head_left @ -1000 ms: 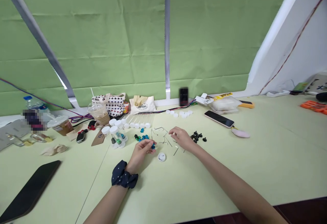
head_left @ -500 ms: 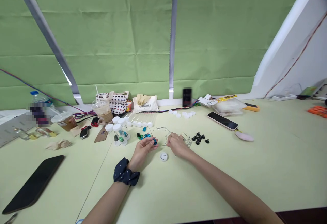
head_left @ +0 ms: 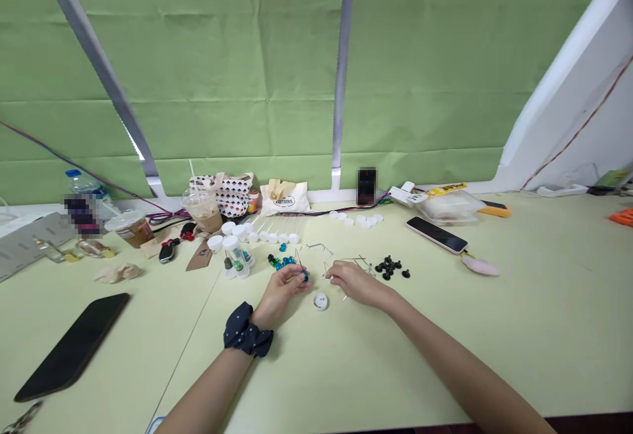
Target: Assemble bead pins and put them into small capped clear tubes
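My left hand [head_left: 284, 289], with a dark polka-dot scrunchie [head_left: 247, 332] at the wrist, pinches a small blue knob-like piece [head_left: 305, 276]. A thin metal rod [head_left: 299, 259] sticks up from it. More blue and green pieces [head_left: 284, 262] lie just beyond those fingers. My right hand [head_left: 356, 282] is closed, palm down, over loose bent metal rods [head_left: 319, 247]. What its fingertips pinch, if anything, is too small to make out. Between the hands sits a small round white cap [head_left: 320, 301] with tiny bits inside. Several black flanged pieces [head_left: 390, 266] are to the right.
Clear tubes with white caps [head_left: 231, 252] stand left of the hands, and others lie behind. Loose white caps [head_left: 359, 219] are scattered at the back. A phone [head_left: 437, 234] lies to the right; a black slab [head_left: 74, 345] to the left. Drink cups [head_left: 202, 210] stand behind.
The view has shifted slightly, moving everything a little to the right. My right hand has drawn a bit rightward over the rods. My left hand still pinches the blue piece.
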Tool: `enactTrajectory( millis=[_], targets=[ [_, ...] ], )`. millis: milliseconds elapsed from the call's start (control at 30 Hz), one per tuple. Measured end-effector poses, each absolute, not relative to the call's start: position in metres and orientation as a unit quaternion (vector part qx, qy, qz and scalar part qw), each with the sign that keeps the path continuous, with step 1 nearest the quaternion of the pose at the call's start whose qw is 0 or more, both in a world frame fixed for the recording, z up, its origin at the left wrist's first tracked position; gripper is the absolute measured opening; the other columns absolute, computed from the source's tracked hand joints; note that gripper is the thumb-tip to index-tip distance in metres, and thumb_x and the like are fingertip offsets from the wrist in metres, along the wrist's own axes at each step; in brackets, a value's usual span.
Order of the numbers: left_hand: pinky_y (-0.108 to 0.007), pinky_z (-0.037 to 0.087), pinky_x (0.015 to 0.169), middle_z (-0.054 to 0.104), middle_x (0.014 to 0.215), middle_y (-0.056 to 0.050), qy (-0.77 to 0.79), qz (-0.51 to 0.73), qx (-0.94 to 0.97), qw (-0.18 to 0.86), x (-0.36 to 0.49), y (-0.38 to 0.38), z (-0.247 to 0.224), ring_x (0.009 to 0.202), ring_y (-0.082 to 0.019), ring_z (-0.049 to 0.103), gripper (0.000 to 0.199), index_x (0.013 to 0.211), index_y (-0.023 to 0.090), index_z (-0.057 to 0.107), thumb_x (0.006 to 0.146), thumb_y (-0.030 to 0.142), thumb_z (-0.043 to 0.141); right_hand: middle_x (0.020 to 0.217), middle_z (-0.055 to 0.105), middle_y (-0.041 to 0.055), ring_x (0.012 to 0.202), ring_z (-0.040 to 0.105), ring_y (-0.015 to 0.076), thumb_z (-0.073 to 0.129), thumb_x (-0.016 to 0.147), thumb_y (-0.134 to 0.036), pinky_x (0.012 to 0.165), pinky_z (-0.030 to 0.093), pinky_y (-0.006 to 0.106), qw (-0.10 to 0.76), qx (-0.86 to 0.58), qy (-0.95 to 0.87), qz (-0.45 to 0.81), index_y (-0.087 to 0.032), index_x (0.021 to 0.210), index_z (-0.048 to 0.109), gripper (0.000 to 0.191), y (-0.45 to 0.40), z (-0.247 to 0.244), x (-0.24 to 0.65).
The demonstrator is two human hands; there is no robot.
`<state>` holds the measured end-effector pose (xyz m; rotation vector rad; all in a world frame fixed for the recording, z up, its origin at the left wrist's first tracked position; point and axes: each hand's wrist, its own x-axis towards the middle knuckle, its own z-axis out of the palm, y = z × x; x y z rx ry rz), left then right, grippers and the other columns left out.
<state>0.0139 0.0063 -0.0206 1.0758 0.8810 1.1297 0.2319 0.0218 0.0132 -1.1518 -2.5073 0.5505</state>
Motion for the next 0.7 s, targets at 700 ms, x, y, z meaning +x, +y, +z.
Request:
enactTrajectory(
  millis=[700],
  targets=[
    [-0.026, 0.052, 0.058, 0.056, 0.089, -0.004, 0.378, 0.418, 0.564, 0.603, 0.025, -0.002, -0.021, 0.079, -0.020, 0.066, 0.031, 0.088, 0.018, 0.052, 0.073, 0.042, 0.064, 0.078, 0.052, 0.0056, 0.062, 0.049, 0.0109, 0.046, 0.084, -0.008, 0.055, 0.028, 0.022, -0.002, -0.404, -0.910, 0.097, -0.013, 0.071, 0.063, 0.022, -0.005, 0.027, 0.219]
  ],
)
